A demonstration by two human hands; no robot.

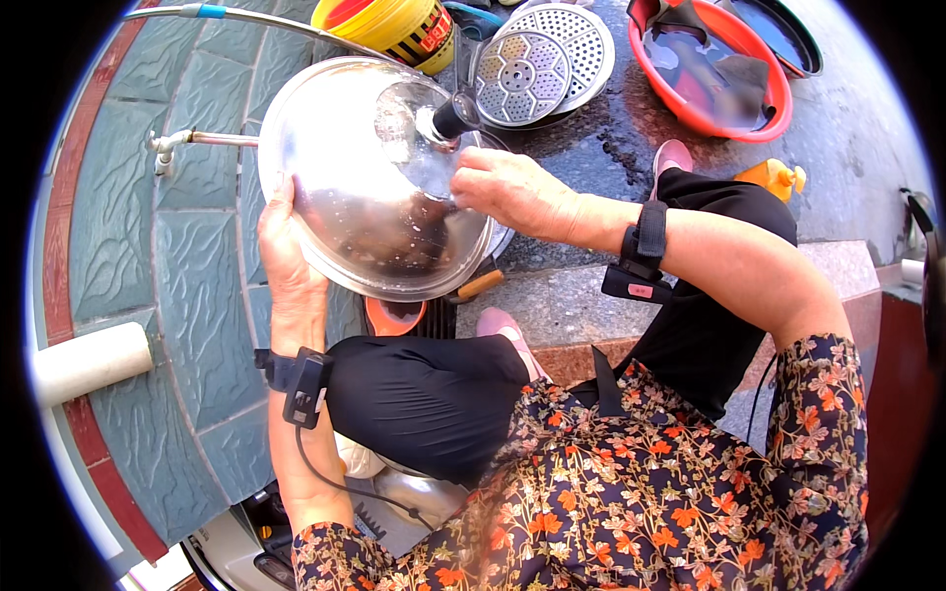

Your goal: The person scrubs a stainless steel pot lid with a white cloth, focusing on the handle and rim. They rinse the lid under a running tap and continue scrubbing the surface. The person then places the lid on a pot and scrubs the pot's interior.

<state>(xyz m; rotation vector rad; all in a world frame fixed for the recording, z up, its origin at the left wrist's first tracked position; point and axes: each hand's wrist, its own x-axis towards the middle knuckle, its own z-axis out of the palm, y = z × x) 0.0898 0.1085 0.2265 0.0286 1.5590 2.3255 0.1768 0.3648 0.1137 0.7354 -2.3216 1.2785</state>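
Observation:
A large, shiny metal pot lid [347, 192] is held up in front of me, with drops and streaks on its surface. Its black knob [457, 114] points up and to the right. My left hand [284, 236] grips the rim on the left side, thumb on the upper face. Over the right part of the lid, below the knob, my right hand [510, 188] has its fingers curled against the surface. Whether something small is pinched in those fingers is hidden.
Perforated metal steamer plates [584, 63] lie on wet stone beyond the lid, beside a yellow bucket [399, 33]. A red basin [776, 111] holds water and cloths. A yellow bottle [772, 179] lies by my right knee. A wall tap [166, 144] and white pipe [96, 362] project left.

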